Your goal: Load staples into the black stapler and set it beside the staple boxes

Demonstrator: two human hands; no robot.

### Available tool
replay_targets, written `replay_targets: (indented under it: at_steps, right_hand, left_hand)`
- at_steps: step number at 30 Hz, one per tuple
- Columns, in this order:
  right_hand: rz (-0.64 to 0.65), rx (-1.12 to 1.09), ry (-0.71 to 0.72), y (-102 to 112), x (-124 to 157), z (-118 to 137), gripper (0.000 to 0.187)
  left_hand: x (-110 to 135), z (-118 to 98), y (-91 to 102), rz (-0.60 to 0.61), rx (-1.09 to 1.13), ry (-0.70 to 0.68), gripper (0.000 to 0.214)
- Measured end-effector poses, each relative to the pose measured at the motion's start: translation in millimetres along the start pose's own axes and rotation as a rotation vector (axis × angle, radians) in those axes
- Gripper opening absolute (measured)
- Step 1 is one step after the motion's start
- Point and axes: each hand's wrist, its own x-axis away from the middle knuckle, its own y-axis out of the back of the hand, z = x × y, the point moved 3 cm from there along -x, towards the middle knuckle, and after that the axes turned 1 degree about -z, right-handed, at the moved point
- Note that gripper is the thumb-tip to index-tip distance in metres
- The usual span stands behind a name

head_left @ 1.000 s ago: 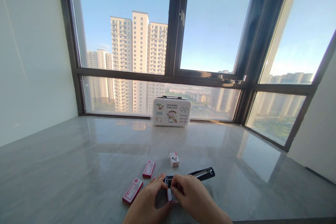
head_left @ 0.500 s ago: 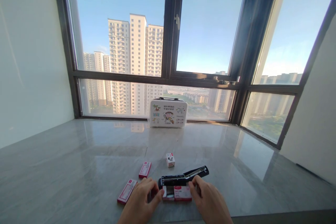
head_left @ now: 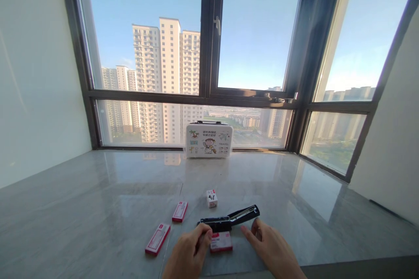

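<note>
A small red-and-white staple box (head_left: 221, 243) lies flat in front of me. My left hand (head_left: 191, 250) is closed at its left end, thumb and fingers pinched together; they cover that end, and what they hold is hidden. Just behind the box is a black stapler (head_left: 229, 219), swung wide open with its long metal channel showing. My right hand (head_left: 270, 244) is to the right of the box, apart from it, holding nothing, with thumb and curled forefinger separated. The forefinger is close to the stapler's right end.
Two flat red-and-white boxes, one nearer (head_left: 157, 239) and one farther (head_left: 180, 212), lie on the left of the grey stone sill (head_left: 98, 209). A small white-and-red box (head_left: 211, 199) stands behind the stapler. A white printed case (head_left: 208, 140) leans near the window.
My right hand has come off the staple box and moved right. My left hand has shifted right over the box's left end, hiding the part that stood open. The box sits slightly farther left.
</note>
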Motion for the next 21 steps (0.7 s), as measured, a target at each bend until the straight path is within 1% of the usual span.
replay_targets:
  at_steps: [2, 3, 4, 6, 7, 9, 10, 12, 14, 16, 18, 21]
  right_hand:
    - [-0.015, -0.059, -0.064, 8, -10, -25, 0.057]
    - [-0.027, -0.099, -0.073, 11, -15, -32, 0.062]
    - [-0.034, -0.156, -0.059, 12, -21, -36, 0.068]
    - [-0.007, -0.336, 0.020, 11, -31, -31, 0.073]
    - [0.027, -0.448, 0.063, 8, -36, -24, 0.073]
    - [0.077, -0.655, 0.137, 5, -44, -4, 0.065]
    - [0.082, -0.729, 0.175, 3, -48, 7, 0.060]
    - [0.058, -0.807, 0.261, 2, -54, 30, 0.050]
    - [0.046, -0.797, 0.331, 0, -57, 51, 0.044]
    - [0.058, -0.730, 0.357, -4, -59, 68, 0.039]
    - [0.075, -0.660, 0.380, -11, -58, 80, 0.035]
    - [0.106, -0.602, 0.389, -21, -56, 90, 0.032]
  left_hand:
    - [2, 1, -0.7, -0.043, -0.005, 0.017, 0.043]
    - [3, 3, -2.0, -0.066, -0.017, 0.023, 0.043]
    - [3, 4, -3.9, -0.080, -0.026, 0.022, 0.043]
    - [3, 7, -7.8, -0.096, -0.038, 0.009, 0.046]
    - [2, 8, -9.2, -0.107, -0.050, 0.003, 0.048]
    - [1, 11, -11.4, -0.120, -0.081, -0.002, 0.052]
    - [1, 12, -12.2, -0.117, -0.094, 0.000, 0.052]
    - [-1, 13, -13.6, -0.093, -0.108, 0.001, 0.050]
    - [-2, 14, -14.4, -0.058, -0.111, 0.005, 0.048]
    - [-4, 13, -14.5, -0.027, -0.109, 0.010, 0.047]
    - [-4, 13, -14.7, -0.001, -0.104, -0.004, 0.047]
    - [-3, 14, -16.1, 0.015, -0.119, -0.038, 0.049]
